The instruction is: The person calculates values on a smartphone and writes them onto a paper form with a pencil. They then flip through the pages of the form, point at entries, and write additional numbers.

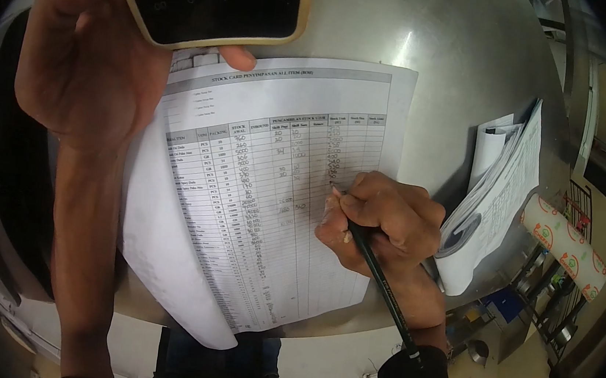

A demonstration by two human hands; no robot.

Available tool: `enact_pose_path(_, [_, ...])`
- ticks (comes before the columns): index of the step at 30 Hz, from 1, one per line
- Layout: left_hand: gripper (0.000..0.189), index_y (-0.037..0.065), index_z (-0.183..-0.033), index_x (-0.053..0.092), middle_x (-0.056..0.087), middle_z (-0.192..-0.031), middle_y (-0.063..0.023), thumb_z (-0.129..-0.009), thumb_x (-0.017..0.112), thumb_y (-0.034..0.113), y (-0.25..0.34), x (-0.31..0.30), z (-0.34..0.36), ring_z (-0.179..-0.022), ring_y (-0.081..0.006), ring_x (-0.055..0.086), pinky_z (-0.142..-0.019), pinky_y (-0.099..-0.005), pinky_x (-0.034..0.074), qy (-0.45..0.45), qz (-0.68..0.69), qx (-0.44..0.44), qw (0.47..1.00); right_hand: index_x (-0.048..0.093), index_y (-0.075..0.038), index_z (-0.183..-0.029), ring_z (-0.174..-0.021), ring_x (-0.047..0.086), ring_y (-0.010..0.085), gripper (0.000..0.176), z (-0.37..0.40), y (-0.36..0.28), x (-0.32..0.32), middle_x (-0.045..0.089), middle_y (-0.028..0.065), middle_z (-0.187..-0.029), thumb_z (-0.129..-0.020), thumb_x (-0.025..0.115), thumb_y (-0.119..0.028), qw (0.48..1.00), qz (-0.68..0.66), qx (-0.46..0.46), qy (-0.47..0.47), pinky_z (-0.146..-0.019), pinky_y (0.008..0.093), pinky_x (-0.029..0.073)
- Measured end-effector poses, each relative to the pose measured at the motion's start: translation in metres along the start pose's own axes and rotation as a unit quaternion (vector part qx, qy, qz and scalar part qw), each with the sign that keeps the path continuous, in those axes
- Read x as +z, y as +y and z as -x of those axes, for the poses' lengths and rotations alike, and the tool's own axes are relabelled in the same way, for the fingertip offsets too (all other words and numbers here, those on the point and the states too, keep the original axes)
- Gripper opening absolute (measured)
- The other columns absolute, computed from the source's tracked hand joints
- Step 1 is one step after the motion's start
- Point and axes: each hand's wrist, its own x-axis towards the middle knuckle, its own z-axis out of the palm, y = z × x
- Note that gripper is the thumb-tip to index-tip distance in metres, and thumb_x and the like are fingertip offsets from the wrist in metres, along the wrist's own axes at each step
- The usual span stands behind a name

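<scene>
A printed stock card sheet (293,210) lies on the metal table, its columns partly filled with handwritten numbers. My right hand (387,227) grips a dark pencil (382,282), and the pencil's tip is at one of the right-hand columns. In my left hand (94,71) is a smartphone (219,3) in a pale yellow case, held over the top edge of the sheet. Part of a number keypad shows on its dark screen; the upper part is cut off by the view. The sheet's left side curls up near my left forearm.
A bundle of folded papers (494,202) stands at the right of the metal table (380,20). Beyond the table's edge are a patterned roll (564,246), a wire rack (579,196) and several metal utensils lower down.
</scene>
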Motion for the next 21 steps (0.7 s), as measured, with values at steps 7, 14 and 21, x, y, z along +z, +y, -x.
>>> enact_pose_path(7, [0.066,0.004,-0.146,0.047,0.049,-0.144,-0.0233,-0.102,0.027,0.049,0.001,0.005,-0.005,-0.137,-0.0305,0.050,-0.109,-0.0545,0.045,0.000,0.002,0.009,1.000,0.050,-0.006,-0.072,-0.044,0.061,0.0159,0.030,0.001,-0.001,-0.008,0.060,0.0109,-0.058,-0.071,0.079,0.004,0.997,0.051,-0.011,-0.055,-0.039,0.0241,0.043])
enact_pose_path(14, [0.065,0.000,-0.142,0.049,0.053,-0.139,-0.0227,-0.102,0.029,0.047,0.006,0.009,-0.010,-0.130,-0.0294,0.055,-0.106,-0.0507,0.046,-0.003,0.007,-0.023,1.000,0.050,-0.006,-0.070,-0.043,0.055,0.0139,0.029,0.002,-0.001,-0.004,0.054,0.0073,-0.056,-0.069,0.076,0.007,0.999,0.040,-0.002,-0.020,-0.038,0.0249,0.039])
enact_pose_path(21, [0.062,0.002,-0.141,0.051,0.058,-0.135,-0.0207,-0.102,0.033,0.047,0.004,0.012,-0.007,-0.128,-0.0279,0.057,-0.106,-0.0508,0.046,0.007,0.011,-0.004,1.000,0.052,-0.006,-0.073,-0.044,0.058,0.0156,0.029,0.001,-0.004,-0.007,0.059,0.0099,-0.058,-0.070,0.078,0.006,0.997,0.067,0.009,-0.047,-0.040,0.0243,0.040])
